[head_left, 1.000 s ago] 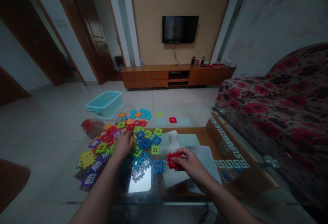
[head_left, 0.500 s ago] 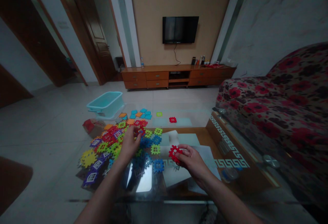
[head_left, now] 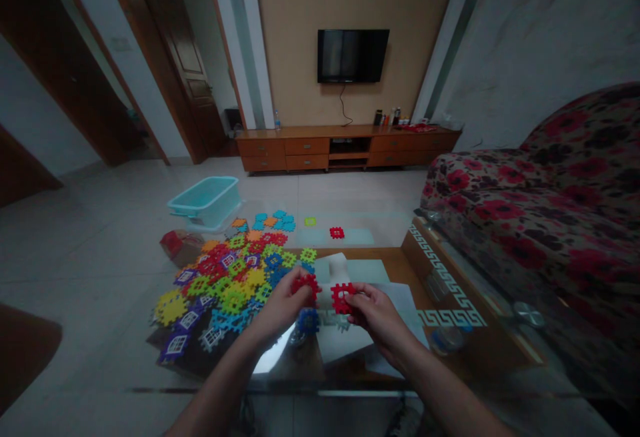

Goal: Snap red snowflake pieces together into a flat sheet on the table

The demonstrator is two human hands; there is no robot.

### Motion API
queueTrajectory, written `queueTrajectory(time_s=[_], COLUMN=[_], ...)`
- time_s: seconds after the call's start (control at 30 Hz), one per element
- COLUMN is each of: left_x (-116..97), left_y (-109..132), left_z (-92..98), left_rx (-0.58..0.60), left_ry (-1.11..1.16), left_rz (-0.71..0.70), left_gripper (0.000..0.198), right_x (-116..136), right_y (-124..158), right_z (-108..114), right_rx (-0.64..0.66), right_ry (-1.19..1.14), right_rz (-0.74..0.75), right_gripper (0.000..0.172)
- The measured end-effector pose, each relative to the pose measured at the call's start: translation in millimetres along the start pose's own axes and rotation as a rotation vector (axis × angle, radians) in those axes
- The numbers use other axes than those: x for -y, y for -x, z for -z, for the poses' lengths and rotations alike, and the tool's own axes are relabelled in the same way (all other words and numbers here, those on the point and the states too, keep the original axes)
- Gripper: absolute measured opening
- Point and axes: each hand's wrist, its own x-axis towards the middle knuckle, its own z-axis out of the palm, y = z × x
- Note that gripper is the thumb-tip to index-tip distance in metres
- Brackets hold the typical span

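While hands (head_left: 283, 305) (head_left: 375, 317) hold 2 red tiles (head_left: 306, 285) (head_left: 341, 297), 1 blue tile (head_left: 307, 321) beneath.

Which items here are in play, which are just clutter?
In play:
left hand holding first red tile
right hand holding second red tile
pile of coloured tiles

Lying about:
teal tub
lone red tile
white sheets
sofa
TV
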Motion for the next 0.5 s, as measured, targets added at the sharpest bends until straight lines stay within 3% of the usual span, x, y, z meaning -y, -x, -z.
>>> queueTrajectory(time_s=[0.1,0.23,0.33,0.5], left_x=[-3.3,-2.0,4.8,14.5], left_y=[4.8,4.8,0.4,-3.1], left_z=[-5.1,-5.8,-4.5,-4.2], left_rx=[0.051,0.03,-0.038,0.009], left_ry=[0.199,0.2,0.17,0.21], left_rz=[0.087,0.096,0.121,0.098], left_gripper=[0.012,0.011,0.019,0.026], right_x=[0.3,2.1,3.5,5.7], right_y=[2.5,5.8,6.2,5.8], right_z=[-1.7,-4.4,-5.2,-5.5], right_rx=[0.017,0.001,-0.016,-0.043], right_ry=[-0.042,-0.065,-0.086,-0.132], right_rz=[0.003,-0.022,-0.036,-0.056], right_gripper=[0.043,0.05,0.044,0.03])
